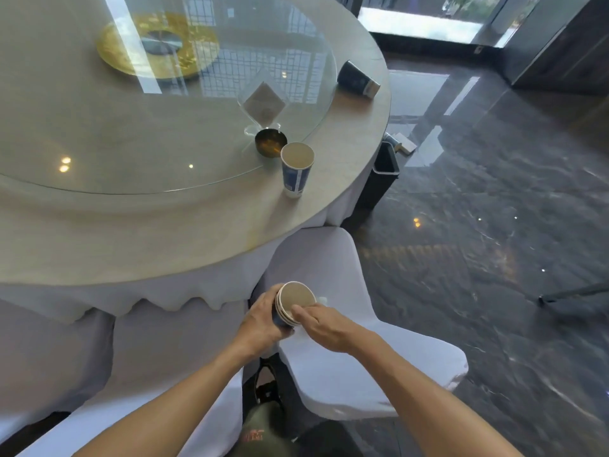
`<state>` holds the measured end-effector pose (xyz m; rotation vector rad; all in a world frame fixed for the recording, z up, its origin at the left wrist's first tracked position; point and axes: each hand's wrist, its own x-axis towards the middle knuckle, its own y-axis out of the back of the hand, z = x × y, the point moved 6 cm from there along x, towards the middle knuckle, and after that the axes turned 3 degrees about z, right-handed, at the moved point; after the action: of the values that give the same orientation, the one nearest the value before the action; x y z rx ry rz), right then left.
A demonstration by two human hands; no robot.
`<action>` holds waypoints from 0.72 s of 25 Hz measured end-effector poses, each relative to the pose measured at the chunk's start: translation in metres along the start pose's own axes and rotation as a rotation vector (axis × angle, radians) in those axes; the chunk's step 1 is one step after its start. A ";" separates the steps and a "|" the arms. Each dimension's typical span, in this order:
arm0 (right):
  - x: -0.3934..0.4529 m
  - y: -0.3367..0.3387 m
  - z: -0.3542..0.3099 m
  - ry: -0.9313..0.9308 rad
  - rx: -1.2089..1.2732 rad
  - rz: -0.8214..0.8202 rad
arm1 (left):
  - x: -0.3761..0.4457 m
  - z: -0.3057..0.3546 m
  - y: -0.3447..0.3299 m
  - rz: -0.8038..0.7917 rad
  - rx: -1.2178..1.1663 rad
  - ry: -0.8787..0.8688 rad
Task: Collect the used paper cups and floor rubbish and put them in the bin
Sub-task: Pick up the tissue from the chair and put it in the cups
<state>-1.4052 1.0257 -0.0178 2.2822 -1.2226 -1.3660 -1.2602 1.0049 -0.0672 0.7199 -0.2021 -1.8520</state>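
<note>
My left hand (263,316) grips a stack of nested blue-and-white paper cups (295,300) in front of me, above a chair seat. My right hand (324,324) rests its fingers on the stack's rim. A single blue paper cup (296,171) stands upright near the table's edge. Another dark blue cup (357,79) lies on its side at the far right edge of the table. The dark bin (382,174) stands on the floor beside the table. Pale rubbish (402,143) lies on the floor just behind the bin.
The round table (164,239) carries a glass turntable (131,143), a clear napkin holder (263,100) and a small dark ashtray (271,143). A white-covered chair (356,357) stands under my hands. Dark polished floor (494,258) spreads to the right.
</note>
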 end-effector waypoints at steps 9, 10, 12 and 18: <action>0.067 0.034 0.024 -0.070 0.171 0.232 | 0.039 -0.049 0.004 0.026 0.014 0.137; 0.074 0.038 0.033 -0.091 0.139 0.253 | 0.039 -0.053 0.005 0.036 0.017 0.152; 0.088 0.041 0.057 -0.151 0.051 0.260 | 0.039 -0.060 0.007 0.049 0.018 0.178; 0.136 0.012 0.147 -0.327 -0.210 0.077 | 0.050 -0.089 -0.009 0.073 -0.020 0.240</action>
<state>-1.4995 0.9492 -0.1772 1.9037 -1.1753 -1.7954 -1.2286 0.9807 -0.1618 0.9017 -0.0527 -1.6799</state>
